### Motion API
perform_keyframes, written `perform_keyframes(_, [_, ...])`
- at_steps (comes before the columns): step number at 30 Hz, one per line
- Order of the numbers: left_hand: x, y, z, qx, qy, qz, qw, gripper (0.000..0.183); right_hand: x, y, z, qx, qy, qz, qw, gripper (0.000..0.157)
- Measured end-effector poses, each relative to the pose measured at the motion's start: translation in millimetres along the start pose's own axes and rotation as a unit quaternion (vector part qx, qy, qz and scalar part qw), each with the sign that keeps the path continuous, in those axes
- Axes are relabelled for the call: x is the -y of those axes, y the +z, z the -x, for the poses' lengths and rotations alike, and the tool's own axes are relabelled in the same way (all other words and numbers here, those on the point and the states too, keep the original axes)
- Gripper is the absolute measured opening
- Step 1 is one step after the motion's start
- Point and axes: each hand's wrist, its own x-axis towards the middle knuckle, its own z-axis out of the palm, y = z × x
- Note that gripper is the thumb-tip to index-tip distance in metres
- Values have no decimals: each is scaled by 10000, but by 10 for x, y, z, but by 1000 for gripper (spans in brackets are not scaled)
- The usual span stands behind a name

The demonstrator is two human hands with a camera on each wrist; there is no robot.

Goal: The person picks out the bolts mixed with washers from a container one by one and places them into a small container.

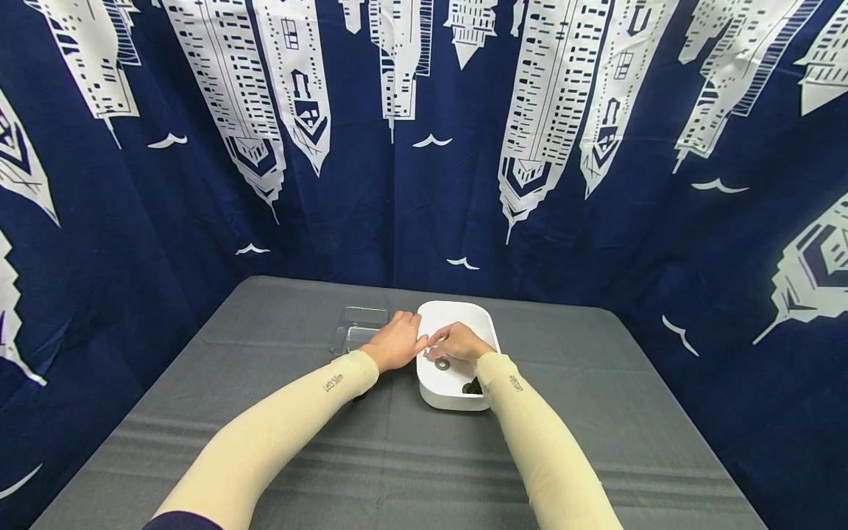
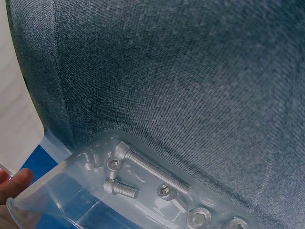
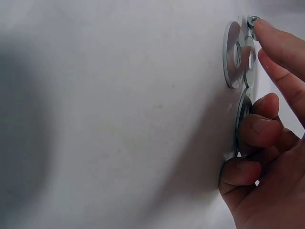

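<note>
My right hand [image 1: 460,342] reaches down inside a white bin [image 1: 490,324]. In the right wrist view, one fingertip touches a small metal screw [image 3: 252,20]; I cannot tell whether it is pinched. A flat metal washer [image 3: 228,59] and others lie beside those fingertips, one partly hidden behind the curled lower fingers [image 3: 259,131]. My left hand [image 1: 396,341] lies at the bin's left rim, fingers extended, thumb towards the right hand. Next to it stands a clear plastic tray [image 1: 341,335]. Several socket-head bolts [image 2: 126,188] lie in this tray, as the left wrist view shows.
Small black pieces [image 1: 472,386] sit at the near end of the bin, partly covered by the right wrist. A grey cloth [image 1: 298,456] covers the table. Behind it hangs a dark blue curtain [image 1: 371,221] with white building prints.
</note>
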Motion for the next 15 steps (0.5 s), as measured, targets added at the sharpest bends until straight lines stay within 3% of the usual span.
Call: perform_keyframes(15, [-4, -3, -5, -48, 72, 112, 9999, 52, 28, 39, 2, -7, 11, 208, 9998, 26])
